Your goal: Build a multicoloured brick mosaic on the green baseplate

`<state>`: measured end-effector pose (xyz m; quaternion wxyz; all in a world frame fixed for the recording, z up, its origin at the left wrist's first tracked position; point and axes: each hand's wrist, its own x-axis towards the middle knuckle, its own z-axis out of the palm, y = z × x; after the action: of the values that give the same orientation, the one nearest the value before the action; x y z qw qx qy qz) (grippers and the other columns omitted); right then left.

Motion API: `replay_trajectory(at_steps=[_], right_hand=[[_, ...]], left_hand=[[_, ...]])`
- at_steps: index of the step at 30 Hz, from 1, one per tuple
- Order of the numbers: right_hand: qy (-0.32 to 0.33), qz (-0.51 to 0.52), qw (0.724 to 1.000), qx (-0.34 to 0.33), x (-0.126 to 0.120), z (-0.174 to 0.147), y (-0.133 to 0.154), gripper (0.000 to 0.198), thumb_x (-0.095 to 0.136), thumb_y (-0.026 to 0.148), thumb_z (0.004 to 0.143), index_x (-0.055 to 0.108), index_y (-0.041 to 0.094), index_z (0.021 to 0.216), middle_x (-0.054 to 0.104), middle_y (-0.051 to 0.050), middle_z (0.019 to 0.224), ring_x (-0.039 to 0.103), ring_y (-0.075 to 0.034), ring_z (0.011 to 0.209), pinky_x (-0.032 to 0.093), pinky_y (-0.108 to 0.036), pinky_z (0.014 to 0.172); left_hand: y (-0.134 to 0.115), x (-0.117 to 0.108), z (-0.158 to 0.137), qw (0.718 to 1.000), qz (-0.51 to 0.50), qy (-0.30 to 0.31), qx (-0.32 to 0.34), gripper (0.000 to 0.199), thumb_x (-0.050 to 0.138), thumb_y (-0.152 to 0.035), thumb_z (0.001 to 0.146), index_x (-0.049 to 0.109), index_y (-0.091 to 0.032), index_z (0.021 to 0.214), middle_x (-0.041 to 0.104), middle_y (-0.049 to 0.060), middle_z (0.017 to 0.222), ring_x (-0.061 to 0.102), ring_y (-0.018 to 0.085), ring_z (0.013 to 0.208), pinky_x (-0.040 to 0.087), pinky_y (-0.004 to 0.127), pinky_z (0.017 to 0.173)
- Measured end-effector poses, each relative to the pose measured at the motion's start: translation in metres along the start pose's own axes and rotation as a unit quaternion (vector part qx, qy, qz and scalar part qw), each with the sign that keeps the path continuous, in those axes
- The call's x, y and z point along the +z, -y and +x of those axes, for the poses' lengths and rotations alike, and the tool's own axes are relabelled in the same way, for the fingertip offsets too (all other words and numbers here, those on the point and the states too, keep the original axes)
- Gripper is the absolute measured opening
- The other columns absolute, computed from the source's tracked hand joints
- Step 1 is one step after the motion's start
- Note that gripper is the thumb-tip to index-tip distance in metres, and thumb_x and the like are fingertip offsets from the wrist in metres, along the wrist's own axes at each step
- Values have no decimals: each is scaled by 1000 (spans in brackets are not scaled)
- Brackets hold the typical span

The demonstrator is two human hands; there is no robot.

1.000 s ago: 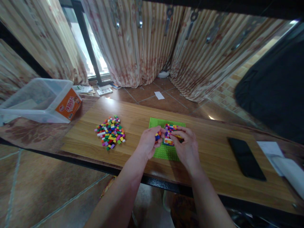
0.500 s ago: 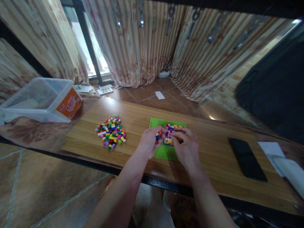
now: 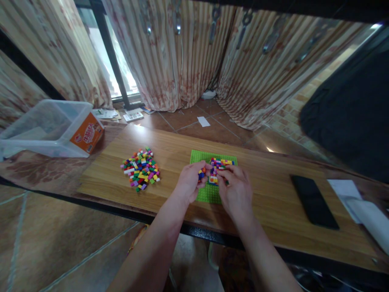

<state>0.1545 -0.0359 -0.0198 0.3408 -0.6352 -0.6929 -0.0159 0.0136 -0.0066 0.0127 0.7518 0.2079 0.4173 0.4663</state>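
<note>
A green studded baseplate lies on the wooden board, and on it stands a low build of many-coloured toy bricks. My left hand is closed around a few loose toy bricks, blue and orange among them, at the build's left side. Over the right part of the build, my right hand has its thumb and fingers bent into a pinch at the bricks. Whatever sits between those fingertips is too small to make out. Part of the build is hidden beneath the right fingers.
A pile of loose toy bricks lies left on the wooden board. Beyond it stands a clear plastic bin with an orange label. On the right are a black flat slab and white paper. Curtains hang behind.
My right hand has shifted slightly left over the build, its fingers a little closer in. The left hand keeps its hold on the bricks. The whole view has moved slightly.
</note>
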Motion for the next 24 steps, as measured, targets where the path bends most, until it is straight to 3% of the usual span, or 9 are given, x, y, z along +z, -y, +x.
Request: replay_trajectory(at_steps=[13, 24], right_hand=[[2, 24, 1000, 6, 0, -4, 0, 24, 54, 27, 91, 76, 22, 97, 66, -11, 110, 54, -29, 106, 48, -47, 89], [-5, 24, 1000, -2, 0, -4, -1, 22, 56, 24, 90, 76, 20, 96, 67, -11, 110, 54, -28, 107, 49, -45, 89]], left_hand=[[-2, 1, 1, 997, -62, 12, -36, 21, 60, -26, 85, 63, -9, 73, 51, 0, 60, 38, 2, 41, 15, 14, 36], [-3, 2, 1, 997, -68, 3, -41, 25, 48, -19, 92, 61, -8, 74, 50, 0, 61, 38, 2, 39, 16, 13, 34]])
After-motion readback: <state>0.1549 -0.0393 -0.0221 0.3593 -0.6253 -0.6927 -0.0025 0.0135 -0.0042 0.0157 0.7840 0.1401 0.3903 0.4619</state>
